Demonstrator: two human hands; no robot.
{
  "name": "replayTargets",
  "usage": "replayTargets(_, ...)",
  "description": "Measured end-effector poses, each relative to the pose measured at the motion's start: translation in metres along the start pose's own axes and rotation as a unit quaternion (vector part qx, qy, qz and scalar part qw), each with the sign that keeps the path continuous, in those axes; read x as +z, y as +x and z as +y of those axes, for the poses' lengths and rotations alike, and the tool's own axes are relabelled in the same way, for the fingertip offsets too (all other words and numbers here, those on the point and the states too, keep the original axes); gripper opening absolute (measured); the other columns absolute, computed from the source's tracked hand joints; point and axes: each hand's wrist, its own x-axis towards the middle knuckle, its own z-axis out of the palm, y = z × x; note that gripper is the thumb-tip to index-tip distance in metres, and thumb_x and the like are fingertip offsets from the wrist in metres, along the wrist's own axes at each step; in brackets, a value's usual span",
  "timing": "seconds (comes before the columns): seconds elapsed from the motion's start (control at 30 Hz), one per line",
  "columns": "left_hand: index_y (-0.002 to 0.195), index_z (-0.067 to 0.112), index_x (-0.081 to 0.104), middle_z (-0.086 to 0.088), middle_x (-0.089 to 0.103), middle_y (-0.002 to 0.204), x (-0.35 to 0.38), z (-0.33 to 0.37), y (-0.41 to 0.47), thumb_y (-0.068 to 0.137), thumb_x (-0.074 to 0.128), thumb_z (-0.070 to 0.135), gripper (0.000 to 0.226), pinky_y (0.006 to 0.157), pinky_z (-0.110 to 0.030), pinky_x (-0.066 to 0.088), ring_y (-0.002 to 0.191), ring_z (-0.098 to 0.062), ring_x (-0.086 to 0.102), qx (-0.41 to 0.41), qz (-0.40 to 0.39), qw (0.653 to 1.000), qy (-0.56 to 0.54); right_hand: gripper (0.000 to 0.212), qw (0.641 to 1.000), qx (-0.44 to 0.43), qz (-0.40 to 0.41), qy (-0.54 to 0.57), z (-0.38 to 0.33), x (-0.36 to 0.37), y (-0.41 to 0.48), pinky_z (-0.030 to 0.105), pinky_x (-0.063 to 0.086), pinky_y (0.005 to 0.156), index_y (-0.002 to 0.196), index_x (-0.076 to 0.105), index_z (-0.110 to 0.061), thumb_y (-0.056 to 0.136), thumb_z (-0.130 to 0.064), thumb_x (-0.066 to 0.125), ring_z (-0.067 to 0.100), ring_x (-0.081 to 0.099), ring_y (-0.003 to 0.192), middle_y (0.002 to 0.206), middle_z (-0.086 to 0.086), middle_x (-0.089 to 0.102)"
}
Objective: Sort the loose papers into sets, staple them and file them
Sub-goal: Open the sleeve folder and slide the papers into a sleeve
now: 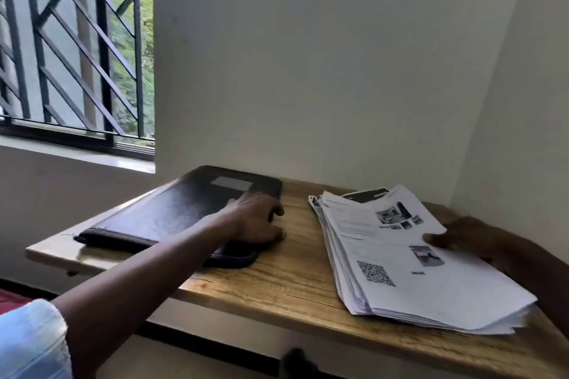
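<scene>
Bearing papers (400, 255), folder (172, 212): wooden desk (277, 283) (barred window (77, 49) left).

The desk (277, 280) is wood with a bold, open grain in warm brown and a smooth top with a low satin sheen. The folder (172, 212) on it is black, with a fine pebbled, leather-like skin that catches a soft shine, save for a flat grey matt label (231, 183). The papers (400, 274) are plain white matt sheets printed in black and grey, uneven and slightly ragged along the stack's edges, while the wall (338, 71) is smooth matt off-white paint, the grille (101, 40) dark painted metal bars, and the sleeve (27, 341) pale blue cloth.
</scene>
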Motion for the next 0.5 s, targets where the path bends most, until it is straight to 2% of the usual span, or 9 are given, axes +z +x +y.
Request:
replayTargets(0.07,0.123,0.035,0.057,0.002,0.056,0.135,0.005,0.004,0.005,0.083,0.067,0.068,0.053,0.107,-0.054,0.038,0.133,-0.027,0.048,-0.046,0.006,0.998,0.048,0.019,0.999,0.017,0.035,-0.034,0.013,-0.009,0.006,0.020,0.046,0.055,0.089,0.073,-0.006,0.090,-0.023,0.079,0.009,0.063,0.064,0.082,0.002,0.070)
replayTargets(0.1,0.119,0.033,0.054,-0.001,0.056,0.136,0.005,0.003,0.007,0.080,0.066,0.072,0.056,0.105,-0.055,0.039,0.131,-0.030,0.048,-0.069,0.009,0.996,0.057,0.026,0.997,0.025,0.061,-0.051,0.014,-0.011,0.010,0.023,0.043,0.052,0.084,0.074,-0.003,0.088,-0.027,0.081,0.017,0.064,0.067,0.079,0.007,0.069)
replayTargets(0.13,0.120,0.030,0.054,-0.004,0.057,0.134,0.004,0.000,0.009,0.078,0.066,0.075,0.063,0.103,-0.054,0.042,0.128,-0.032,0.052,-0.088,0.013,0.994,0.069,0.033,0.994,0.038,0.070,-0.079,0.009,-0.014,0.009,0.023,0.042,0.055,0.088,0.075,0.000,0.089,-0.032,0.081,0.027,0.066,0.075,0.082,0.011,0.069)
replayTargets(0.2,0.118,0.023,0.060,-0.004,0.065,0.124,-0.003,-0.006,0.013,0.070,0.065,0.077,0.072,0.095,-0.045,0.052,0.115,-0.031,0.062,-0.096,0.039,0.989,0.101,0.050,0.980,0.021,0.093,-0.173,-0.011,-0.015,0.011,0.030,0.050,0.079,0.118,0.069,-0.006,0.089,-0.047,0.076,0.033,0.065,0.108,0.116,0.014,0.070)
replayTargets(0.23,0.112,0.021,0.065,-0.003,0.070,0.116,-0.008,-0.009,0.016,0.067,0.065,0.076,0.071,0.090,-0.040,0.055,0.106,-0.029,0.066,-0.087,0.051,0.988,0.117,0.053,0.977,-0.013,0.110,-0.180,-0.029,-0.013,0.009,0.033,0.050,0.089,0.126,0.064,-0.013,0.089,-0.050,0.074,0.031,0.062,0.115,0.127,0.012,0.067)
replayTargets(0.27,0.102,0.019,0.067,-0.002,0.072,0.105,-0.013,-0.010,0.018,0.065,0.065,0.074,0.066,0.085,-0.037,0.057,0.098,-0.028,0.067,-0.080,0.056,0.988,0.121,0.050,0.979,-0.056,0.115,-0.156,-0.045,-0.011,0.011,0.034,0.049,0.091,0.126,0.062,-0.019,0.089,-0.049,0.074,0.029,0.063,0.112,0.126,0.008,0.069)
replayTargets(0.37,0.073,0.018,0.060,0.001,0.063,0.076,-0.023,-0.006,0.024,0.062,0.069,0.064,0.049,0.072,-0.036,0.059,0.075,-0.025,0.062,-0.073,0.069,0.990,0.102,0.034,0.980,-0.181,0.066,-0.041,-0.101,0.010,0.010,0.027,0.048,0.075,0.116,0.067,-0.026,0.089,-0.044,0.076,0.015,0.068,0.093,0.103,-0.004,0.072)
replayTargets(0.43,0.072,0.020,0.062,0.003,0.061,0.073,-0.024,0.000,0.023,0.061,0.070,0.063,0.045,0.068,-0.034,0.057,0.073,-0.023,0.061,-0.064,0.074,0.990,0.101,0.029,0.969,-0.243,0.038,-0.004,-0.134,0.035,0.007,0.019,0.046,0.071,0.113,0.070,-0.026,0.089,-0.041,0.077,0.004,0.065,0.090,0.099,-0.010,0.070)
replayTargets(0.5,0.077,0.022,0.066,0.004,0.063,0.075,-0.019,0.008,0.021,0.065,0.071,0.062,0.042,0.065,-0.032,0.051,0.074,-0.022,0.061,-0.050,0.076,0.990,0.106,0.026,0.957,-0.286,0.030,0.033,-0.158,0.066,0.005,0.021,0.050,0.077,0.112,0.070,-0.024,0.090,-0.038,0.076,0.005,0.064,0.092,0.101,-0.009,0.069)
